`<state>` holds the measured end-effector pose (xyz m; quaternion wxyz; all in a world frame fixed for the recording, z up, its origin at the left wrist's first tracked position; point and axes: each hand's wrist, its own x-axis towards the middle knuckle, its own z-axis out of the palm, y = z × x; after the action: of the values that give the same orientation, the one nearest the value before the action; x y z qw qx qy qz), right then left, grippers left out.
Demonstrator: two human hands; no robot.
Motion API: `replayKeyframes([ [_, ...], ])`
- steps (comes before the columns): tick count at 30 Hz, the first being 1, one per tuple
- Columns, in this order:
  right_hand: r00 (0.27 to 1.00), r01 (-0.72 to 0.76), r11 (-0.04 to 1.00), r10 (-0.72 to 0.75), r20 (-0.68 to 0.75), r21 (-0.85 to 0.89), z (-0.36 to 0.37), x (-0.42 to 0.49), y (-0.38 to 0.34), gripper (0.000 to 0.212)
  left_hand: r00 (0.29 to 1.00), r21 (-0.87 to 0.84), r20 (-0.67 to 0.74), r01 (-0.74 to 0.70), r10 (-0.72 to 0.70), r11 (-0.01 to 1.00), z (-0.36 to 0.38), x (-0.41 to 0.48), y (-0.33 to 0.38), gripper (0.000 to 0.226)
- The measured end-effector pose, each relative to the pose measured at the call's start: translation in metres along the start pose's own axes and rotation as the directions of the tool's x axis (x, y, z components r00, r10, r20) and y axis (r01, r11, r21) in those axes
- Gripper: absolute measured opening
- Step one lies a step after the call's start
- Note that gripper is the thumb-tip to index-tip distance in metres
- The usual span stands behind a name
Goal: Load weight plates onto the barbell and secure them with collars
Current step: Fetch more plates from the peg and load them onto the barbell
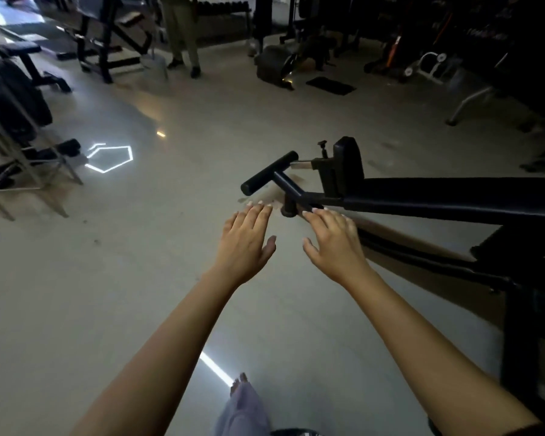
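Left hand (pixel 246 243) and right hand (pixel 334 243) flat, holding nothing
fingers straight; black T-shaped metal handle (pixel 269 173) just beyond right fingertips (pixel 316 211)

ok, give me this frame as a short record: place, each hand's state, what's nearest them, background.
place: dim gym, pale glossy floor
left hand: open, fingers straight, holds nothing
right hand: open, holds nothing; fingertips reach the T-handle's stem, contact cannot be told
T-handle: black, at the end of a black machine frame, just ahead of both hands
background: standing person far back; bench at the left
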<state>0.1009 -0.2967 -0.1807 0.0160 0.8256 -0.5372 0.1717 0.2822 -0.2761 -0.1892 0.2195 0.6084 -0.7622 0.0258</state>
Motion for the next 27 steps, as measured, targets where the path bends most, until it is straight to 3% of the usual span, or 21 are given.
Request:
replayKeyframes([
  [15, 0.995, -0.044, 0.993, 0.034, 0.094, 0.107, 0.143, 0.354, 0.003, 0.048, 0.997, 0.017, 0.072, 0.025, -0.026, 1.000, 0.078, 0.275, -0.248, 0.049],
  [27, 0.982, -0.092, 0.985, 0.065, 0.176, 0.146, 0.245, 0.657, 0.046, 0.046, 0.981, 0.016, 0.178, 0.070, -0.072, 0.997, 0.145, 0.537, -0.419, 0.053],
])
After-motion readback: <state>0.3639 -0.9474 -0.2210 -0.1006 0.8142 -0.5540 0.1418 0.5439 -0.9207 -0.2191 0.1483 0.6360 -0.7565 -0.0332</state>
